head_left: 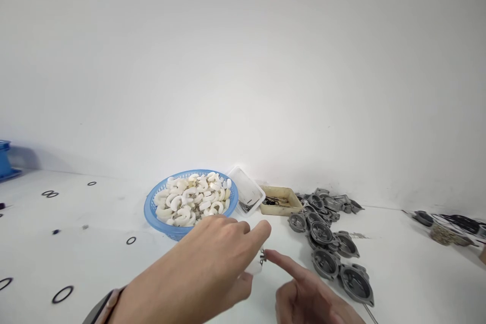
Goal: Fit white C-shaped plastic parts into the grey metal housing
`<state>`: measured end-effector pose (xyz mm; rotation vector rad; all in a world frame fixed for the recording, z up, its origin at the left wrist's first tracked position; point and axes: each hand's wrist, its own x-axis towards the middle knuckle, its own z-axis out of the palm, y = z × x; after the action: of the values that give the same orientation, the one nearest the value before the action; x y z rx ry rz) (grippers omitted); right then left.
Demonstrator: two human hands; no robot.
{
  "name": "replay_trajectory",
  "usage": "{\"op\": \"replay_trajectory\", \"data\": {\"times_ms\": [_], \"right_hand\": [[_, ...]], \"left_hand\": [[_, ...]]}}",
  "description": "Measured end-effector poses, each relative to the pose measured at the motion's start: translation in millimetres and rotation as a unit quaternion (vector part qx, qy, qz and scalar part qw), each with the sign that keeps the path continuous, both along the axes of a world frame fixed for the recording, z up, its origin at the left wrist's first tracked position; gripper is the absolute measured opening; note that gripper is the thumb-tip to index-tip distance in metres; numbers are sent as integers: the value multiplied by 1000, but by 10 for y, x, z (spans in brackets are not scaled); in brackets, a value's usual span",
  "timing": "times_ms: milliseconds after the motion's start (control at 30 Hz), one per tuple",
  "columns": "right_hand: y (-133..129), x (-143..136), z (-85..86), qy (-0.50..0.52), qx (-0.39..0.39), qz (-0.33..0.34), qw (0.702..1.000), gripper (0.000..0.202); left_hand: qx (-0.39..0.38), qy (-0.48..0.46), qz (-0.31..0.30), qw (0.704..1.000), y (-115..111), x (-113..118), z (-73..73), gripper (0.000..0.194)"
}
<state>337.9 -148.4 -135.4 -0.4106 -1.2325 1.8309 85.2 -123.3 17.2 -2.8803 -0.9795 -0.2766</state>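
My left hand [212,258] is closed around a small white part [254,265] with a little metal piece [262,257] at its right end. The fingers hide most of that part. My right hand [307,288] points its index finger to the left, the tip at the metal piece; its other fingers are curled, and nothing shows inside them. Just behind my left hand stands a blue basket [150,215] filled with curved white pieces [184,200].
Behind the hands are a white tray [245,187] and a cream tray [290,197] with small dark items. Several grey metal housings [322,233] spread at the right. Black rings [63,294] lie at the left. Dark parts [423,218] are at the far right, a blue object [4,159] far left.
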Motion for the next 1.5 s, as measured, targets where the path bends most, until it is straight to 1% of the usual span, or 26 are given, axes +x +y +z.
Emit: {"op": "replay_trajectory", "data": {"times_ms": [100,267,467,667,767,933,1067,1200,1367,1433,1500], "right_hand": [[4,4,-14,-13,-2,-3,1000,129],[-12,8,3,-19,0,-8,1000,130],[-22,5,14,-6,10,-8,1000,121],[-48,-6,37,-30,1,-14,999,125],[-51,-4,24,-20,6,-16,1000,125],[-41,4,7,-8,8,2,1000,119],[-25,-2,0,-6,1,1,1000,125],[-25,-8,3,12,3,11,1000,119],[-47,-12,29,5,0,3,1000,118],[-40,-10,29,24,4,4,1000,115],[-20,-1,22,50,15,23,998,111]], "left_hand": [[-4,4,-1,1000,-9,-4,-4,32],[-10,-3,-5,1000,-12,-22,-19,31],[-8,-18,-15,1000,-2,-31,-35,30],[-12,-17,-17,1000,-9,-33,-41,29],[-8,-18,-18,1000,-13,-32,-50,29],[-2,-19,-18,1000,-9,-41,-57,30],[-4,-20,-16,1000,-5,-43,-54,29],[-6,-21,-20,1000,-5,-30,-54,29],[-5,-28,-24,999,3,-36,-47,29],[-7,-31,-23,999,11,-48,-43,29],[-6,-33,-19,999,18,-60,-44,29]]}}
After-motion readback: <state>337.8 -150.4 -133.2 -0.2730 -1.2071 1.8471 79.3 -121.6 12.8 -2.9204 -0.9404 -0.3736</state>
